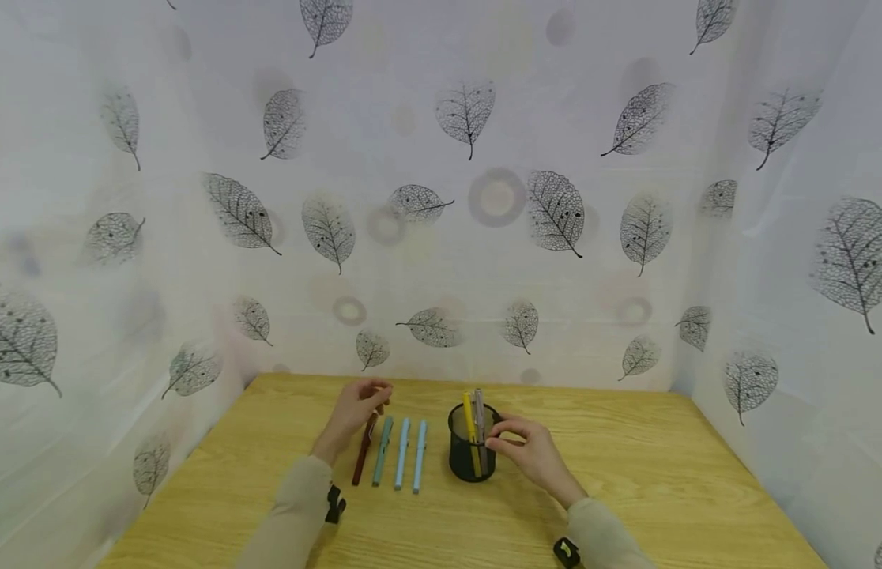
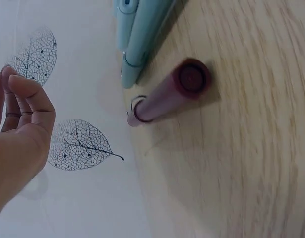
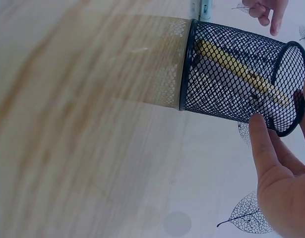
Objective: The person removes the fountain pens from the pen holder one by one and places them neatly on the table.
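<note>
A black mesh pen holder [image 1: 472,458] stands upright on the table with a yellow pen [image 1: 469,415] and a greyish pen [image 1: 480,411] leaning inside. My right hand [image 1: 529,450] holds the holder's right side near the rim, thumb toward me and fingers curved round the far side. To its left lie four pens side by side: a dark red pen [image 1: 363,454], a grey-green pen [image 1: 382,452], and two light blue pens [image 1: 401,454]. Over the far end of the dark red pen hovers my left hand [image 1: 356,409], fingers loosely bent with nothing between them.
The wood-grain table [image 1: 626,458] is enclosed at the back and both sides by a pale curtain [image 1: 427,261] printed with leaves. Black wrist straps [image 1: 334,504] show at both sleeves.
</note>
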{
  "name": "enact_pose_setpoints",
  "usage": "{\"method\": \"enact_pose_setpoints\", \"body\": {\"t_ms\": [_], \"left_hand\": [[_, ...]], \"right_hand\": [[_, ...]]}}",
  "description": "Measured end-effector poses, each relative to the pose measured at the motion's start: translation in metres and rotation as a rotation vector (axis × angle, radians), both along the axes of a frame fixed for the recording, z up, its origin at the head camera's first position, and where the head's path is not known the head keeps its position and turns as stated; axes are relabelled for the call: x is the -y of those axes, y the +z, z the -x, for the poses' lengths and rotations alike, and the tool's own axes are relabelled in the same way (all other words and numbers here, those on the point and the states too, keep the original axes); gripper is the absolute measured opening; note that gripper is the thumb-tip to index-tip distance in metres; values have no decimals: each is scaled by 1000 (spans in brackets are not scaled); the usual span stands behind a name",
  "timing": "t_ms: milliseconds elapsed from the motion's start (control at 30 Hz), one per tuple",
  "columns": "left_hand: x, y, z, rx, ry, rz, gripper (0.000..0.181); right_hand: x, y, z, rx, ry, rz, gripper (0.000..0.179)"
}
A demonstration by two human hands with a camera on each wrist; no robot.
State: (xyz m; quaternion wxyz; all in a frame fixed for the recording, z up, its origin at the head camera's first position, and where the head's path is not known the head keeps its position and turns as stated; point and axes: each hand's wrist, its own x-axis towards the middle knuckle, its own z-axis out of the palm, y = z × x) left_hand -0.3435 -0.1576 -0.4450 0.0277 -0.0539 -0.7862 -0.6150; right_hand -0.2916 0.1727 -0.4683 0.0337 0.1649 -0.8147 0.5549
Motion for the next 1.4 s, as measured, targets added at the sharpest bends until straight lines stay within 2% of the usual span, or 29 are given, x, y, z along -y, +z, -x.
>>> {"method": "enact_pose_setpoints", "body": {"t_ms": [267, 467, 633, 867, 1033, 1267, 1400], "left_hand": [[-16, 6, -2, -28, -34, -122, 23], [-31, 9, -6, -71, -52, -174, 20], [-43, 9, -8, -111, -57, -177, 20], [-57, 9, -11, -149, -109, -152, 27], [-70, 6, -16, -182, -155, -217, 26], [-86, 1, -20, -147, -188, -218, 22], [-92, 1, -21, -147, -196, -188, 23]], "right_hand": [[1, 3, -2, 2, 7, 8, 15], [1, 3, -2, 0, 3, 15, 14], [1, 2, -1, 3, 9, 21, 13], [1, 2, 0, -4, 6, 22, 13], [3, 4, -2, -11, -2, 17, 11], [8, 20, -14, 15, -8, 4, 13], [7, 15, -10, 12, -14, 9, 12]]}}
